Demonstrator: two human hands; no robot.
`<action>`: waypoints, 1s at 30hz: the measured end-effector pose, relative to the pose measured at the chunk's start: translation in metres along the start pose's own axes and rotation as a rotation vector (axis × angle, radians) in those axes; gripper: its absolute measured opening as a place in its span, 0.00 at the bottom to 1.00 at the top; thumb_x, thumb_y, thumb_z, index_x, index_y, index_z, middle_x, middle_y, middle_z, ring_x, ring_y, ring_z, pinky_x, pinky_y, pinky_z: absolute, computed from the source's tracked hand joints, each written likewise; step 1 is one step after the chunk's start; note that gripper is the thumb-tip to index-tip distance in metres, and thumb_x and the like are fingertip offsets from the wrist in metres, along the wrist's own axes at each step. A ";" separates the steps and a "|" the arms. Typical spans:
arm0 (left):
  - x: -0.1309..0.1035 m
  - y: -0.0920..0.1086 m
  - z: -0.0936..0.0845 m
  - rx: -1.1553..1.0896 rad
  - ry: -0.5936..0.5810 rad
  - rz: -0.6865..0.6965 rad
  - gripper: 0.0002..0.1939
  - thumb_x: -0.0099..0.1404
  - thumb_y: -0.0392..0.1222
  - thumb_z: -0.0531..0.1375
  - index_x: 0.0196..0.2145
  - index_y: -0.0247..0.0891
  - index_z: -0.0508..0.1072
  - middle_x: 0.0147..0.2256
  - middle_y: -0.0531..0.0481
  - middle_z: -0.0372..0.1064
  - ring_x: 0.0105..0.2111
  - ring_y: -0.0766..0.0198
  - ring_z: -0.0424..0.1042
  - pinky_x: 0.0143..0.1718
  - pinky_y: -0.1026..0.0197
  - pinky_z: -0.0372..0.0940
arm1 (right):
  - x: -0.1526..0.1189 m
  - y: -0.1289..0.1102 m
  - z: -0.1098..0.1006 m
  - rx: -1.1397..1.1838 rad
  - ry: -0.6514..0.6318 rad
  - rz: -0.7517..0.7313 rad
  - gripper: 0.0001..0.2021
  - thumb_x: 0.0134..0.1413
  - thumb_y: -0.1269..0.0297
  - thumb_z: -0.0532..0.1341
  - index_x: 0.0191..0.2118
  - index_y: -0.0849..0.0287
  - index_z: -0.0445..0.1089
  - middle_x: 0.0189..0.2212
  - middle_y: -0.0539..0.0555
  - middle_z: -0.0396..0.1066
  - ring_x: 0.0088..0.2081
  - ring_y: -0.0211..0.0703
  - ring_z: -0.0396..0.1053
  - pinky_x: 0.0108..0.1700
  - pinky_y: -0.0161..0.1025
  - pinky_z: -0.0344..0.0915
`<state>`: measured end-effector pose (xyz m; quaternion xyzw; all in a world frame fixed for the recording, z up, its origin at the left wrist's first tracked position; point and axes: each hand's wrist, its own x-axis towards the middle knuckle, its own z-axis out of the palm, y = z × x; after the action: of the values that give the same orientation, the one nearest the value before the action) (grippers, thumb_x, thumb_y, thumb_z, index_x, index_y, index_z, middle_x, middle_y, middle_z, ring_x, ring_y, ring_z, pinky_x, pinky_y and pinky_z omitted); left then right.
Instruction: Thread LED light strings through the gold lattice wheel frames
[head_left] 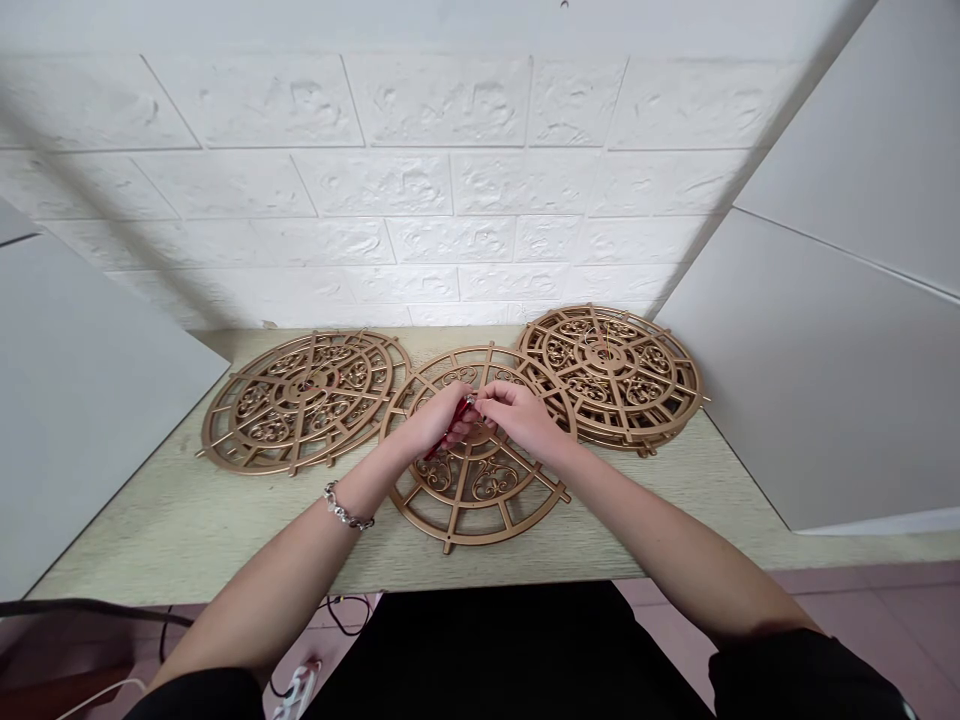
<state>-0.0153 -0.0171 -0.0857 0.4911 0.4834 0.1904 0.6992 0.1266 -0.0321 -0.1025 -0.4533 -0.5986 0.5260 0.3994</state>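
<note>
In the head view, both my hands meet over the middle of a gold openwork disc (pixel 454 512) with scrollwork inside its rings. My left hand (pixel 439 418) is closed around a small tool with red handles, which looks like pliers (pixel 456 414); their metal head points up and to the right. My right hand (pixel 517 412) is bent in a pinch right at that head. Whatever sits between its fingertips is too small to make out. The hands partly cover the disc's hub.
Similar gold discs lie stacked at the left (pixel 296 400) and, in a taller stack, at the right (pixel 611 380). White brick-patterned wall (pixel 420 180) closes off the back. Grey panels (pixel 825 350) stand at both sides of the pale wooden table (pixel 172 530). Cables and a power strip (pixel 300 688) lie below.
</note>
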 end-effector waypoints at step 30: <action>0.004 -0.005 -0.001 0.003 -0.041 0.023 0.11 0.55 0.43 0.47 0.18 0.39 0.52 0.14 0.58 0.41 0.12 0.73 0.41 0.11 0.69 0.40 | 0.001 0.002 0.000 0.016 -0.042 -0.009 0.04 0.44 0.66 0.54 0.25 0.60 0.63 0.24 0.46 0.62 0.27 0.34 0.60 0.32 0.34 0.57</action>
<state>-0.0155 -0.0152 -0.0919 0.5013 0.4636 0.1877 0.7060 0.1267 -0.0315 -0.1043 -0.4363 -0.6046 0.5385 0.3925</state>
